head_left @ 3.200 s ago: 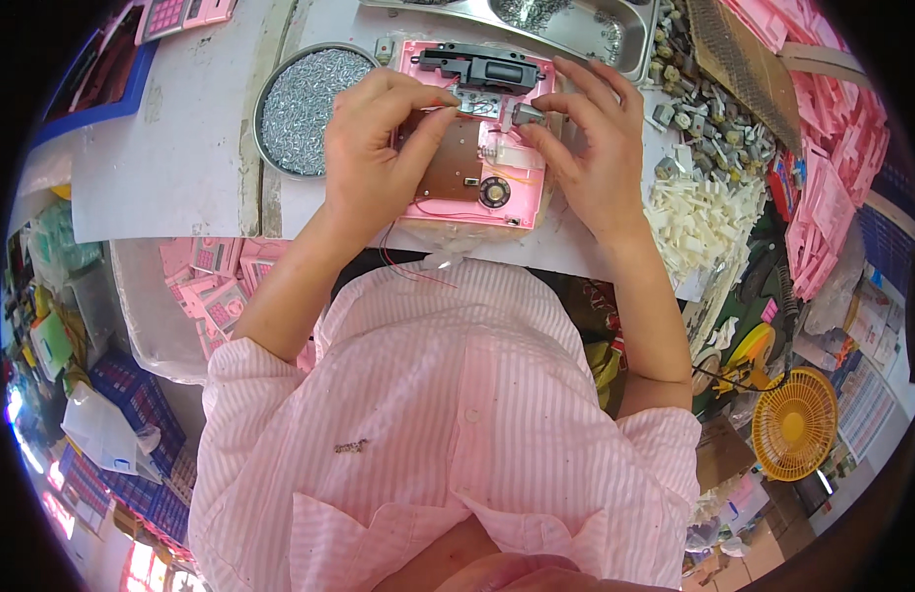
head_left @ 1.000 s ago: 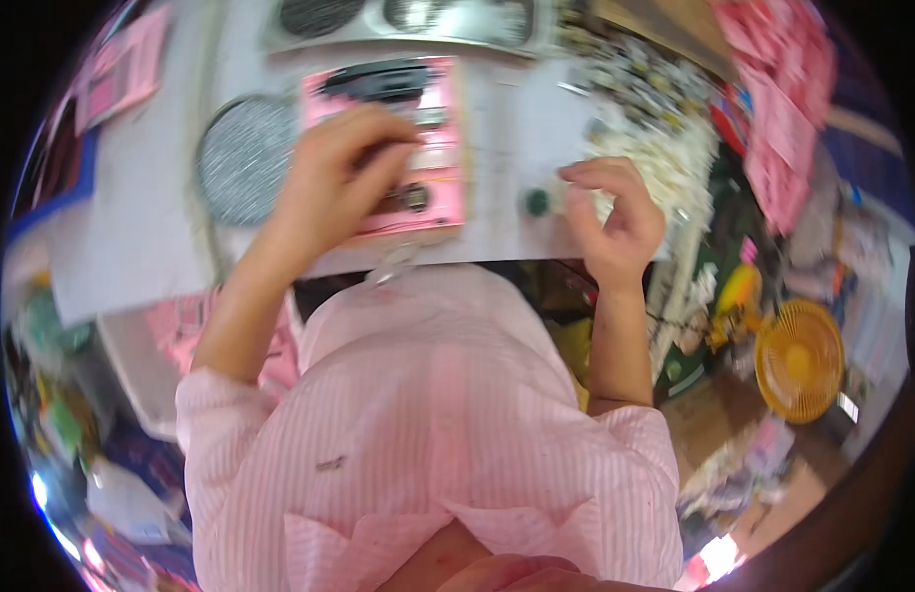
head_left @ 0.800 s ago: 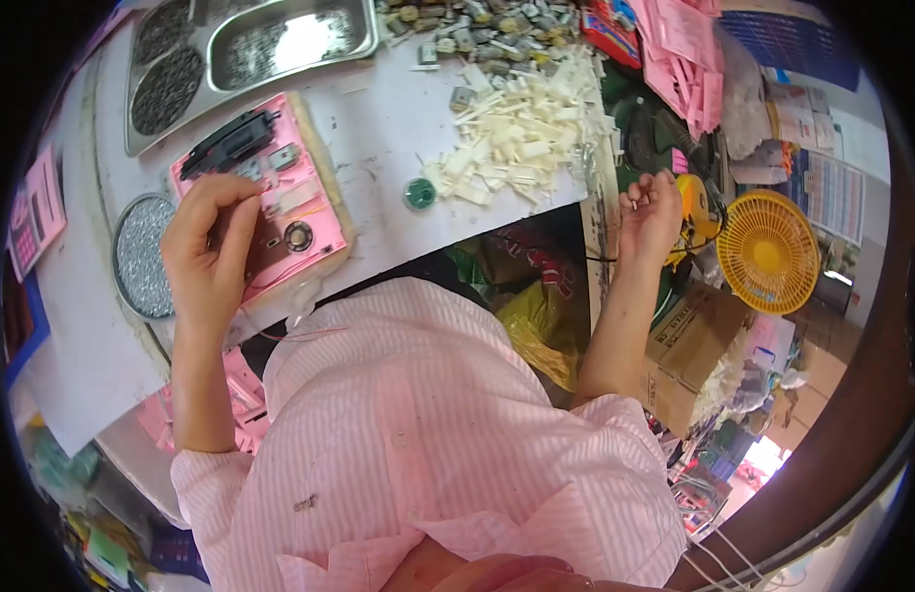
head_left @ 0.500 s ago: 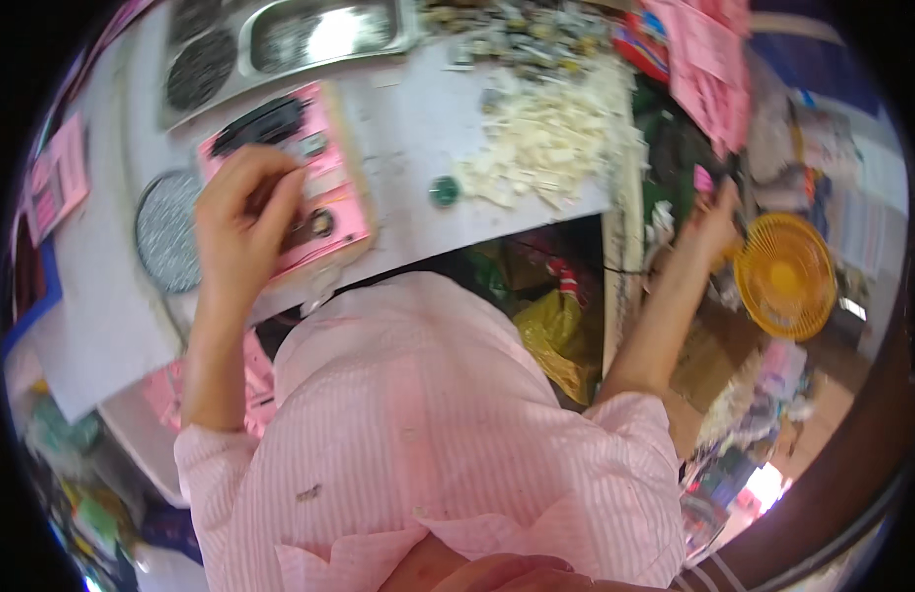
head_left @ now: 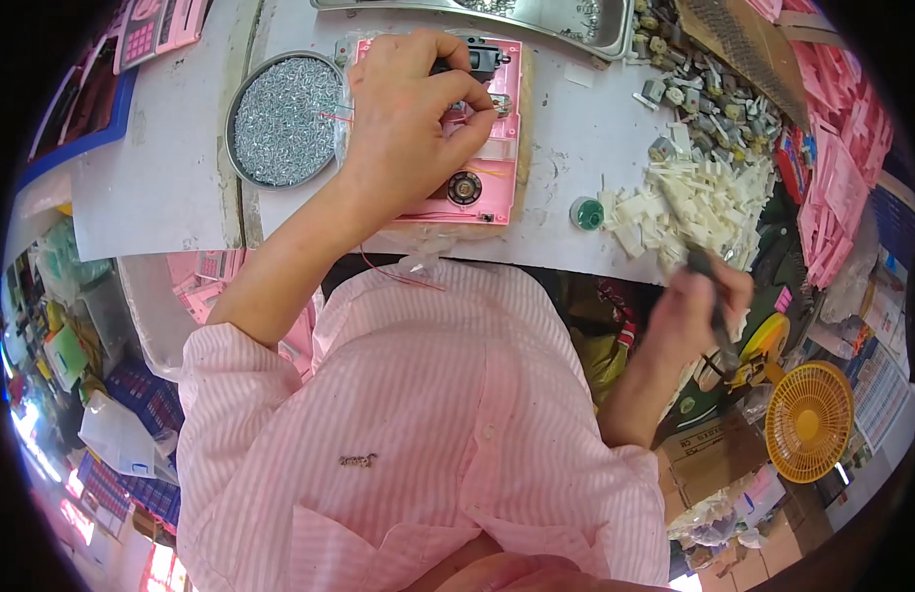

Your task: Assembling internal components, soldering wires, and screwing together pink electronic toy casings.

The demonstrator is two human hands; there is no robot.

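My left hand [head_left: 403, 128] rests over a pink plastic housing [head_left: 512, 158]. Its thumb and index finger are pinched together by a small metal part [head_left: 500, 105]; anything between the fingertips is too small to make out. Fitted in the housing are a black block [head_left: 485, 61] and a round speaker [head_left: 464, 187], with thin red wires around them. Off to the right, my right hand [head_left: 686, 311] is closed around a dark stick-shaped tool [head_left: 712, 301], smeared by motion. A blurred, slimmer end points up toward the pile of white plastic pieces [head_left: 714, 202].
A round dish of small screws [head_left: 285, 123] sits left of the housing. A little green pot [head_left: 587, 213] stands beside the white pieces. Small motors [head_left: 704, 94] are heaped behind them, below a metal tray [head_left: 586, 25]. A yellow fan [head_left: 810, 422] is at the right.
My right hand has come inward from the far right, now visibly gripping the dark tool. My left hand stays over the housing, its pinch now beside the metal part. The whole view has shifted.
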